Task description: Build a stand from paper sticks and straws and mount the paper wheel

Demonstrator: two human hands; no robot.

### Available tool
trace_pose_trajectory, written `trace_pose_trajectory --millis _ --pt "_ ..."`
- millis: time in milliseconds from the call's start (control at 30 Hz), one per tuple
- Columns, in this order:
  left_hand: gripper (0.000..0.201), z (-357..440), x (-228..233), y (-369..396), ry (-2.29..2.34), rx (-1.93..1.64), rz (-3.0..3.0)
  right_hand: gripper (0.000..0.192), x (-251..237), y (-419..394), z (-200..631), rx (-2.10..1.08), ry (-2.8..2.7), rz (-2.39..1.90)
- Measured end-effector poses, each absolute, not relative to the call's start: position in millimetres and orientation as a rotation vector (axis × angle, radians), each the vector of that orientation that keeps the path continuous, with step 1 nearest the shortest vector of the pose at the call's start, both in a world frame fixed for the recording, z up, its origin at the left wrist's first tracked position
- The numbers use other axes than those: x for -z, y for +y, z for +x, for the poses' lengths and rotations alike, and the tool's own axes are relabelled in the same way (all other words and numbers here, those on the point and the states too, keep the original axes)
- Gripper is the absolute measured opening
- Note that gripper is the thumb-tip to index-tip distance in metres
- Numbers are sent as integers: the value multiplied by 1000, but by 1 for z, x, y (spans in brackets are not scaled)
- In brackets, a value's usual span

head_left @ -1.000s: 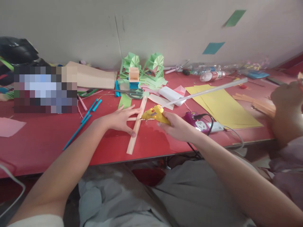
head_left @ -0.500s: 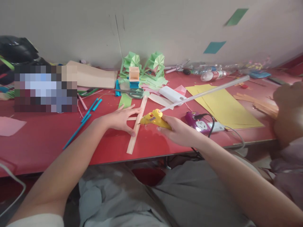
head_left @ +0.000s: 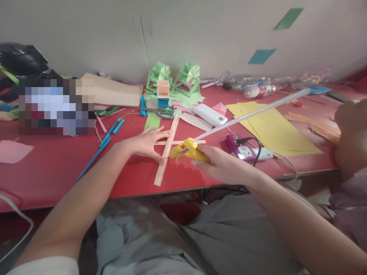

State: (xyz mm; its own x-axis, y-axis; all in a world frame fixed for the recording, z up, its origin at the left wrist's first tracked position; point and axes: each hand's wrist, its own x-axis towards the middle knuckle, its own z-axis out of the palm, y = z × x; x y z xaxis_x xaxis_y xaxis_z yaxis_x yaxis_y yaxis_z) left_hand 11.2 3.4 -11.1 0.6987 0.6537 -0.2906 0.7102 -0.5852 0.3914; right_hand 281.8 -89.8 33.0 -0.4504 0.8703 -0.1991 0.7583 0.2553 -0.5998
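My right hand (head_left: 222, 164) is wrapped round a yellow glue gun (head_left: 187, 149), with a long translucent glue stick (head_left: 252, 112) poking out of its back end. The nozzle points left at the middle of a flat pale wooden strip (head_left: 160, 172), at or just over it; I cannot tell whether it touches. My left hand (head_left: 147, 145) lies over the strip from the left, fingers spread, with thumb and forefinger on it. A thinner wooden stick (head_left: 202, 141) crosses the strip and runs partly behind the glue gun.
Behind stand green folded-paper shapes (head_left: 190, 74), scissors (head_left: 160, 111) and a white power bank (head_left: 210, 114). Yellow sheets (head_left: 275, 130) and a purple power strip (head_left: 239, 149) lie to the right. Blue paper tubes (head_left: 94, 158) are on the left. Another person's arm (head_left: 351, 133) rests at the right edge.
The glue gun has shifted slightly toward me along the strip, and the thin stick's right end now shows behind it. My left hand has stayed in place.
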Motion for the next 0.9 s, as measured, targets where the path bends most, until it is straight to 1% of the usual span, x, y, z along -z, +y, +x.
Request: trace_pose_trajectory --millis 267,433,667,900 --pt "112 9 17 7 1065 157 2420 12 -33 -91 283 -1030 -2362 -1480" --pt "109 10 15 5 1072 147 2415 12 -32 -92 283 -1081 -2369 -1427" --pt "111 12 10 3 1101 161 2395 11 -37 -96 281 -1101 -2396 -1381" --pt "105 9 15 5 1052 139 2428 10 -40 -99 280 -1155 -2413 -1373"
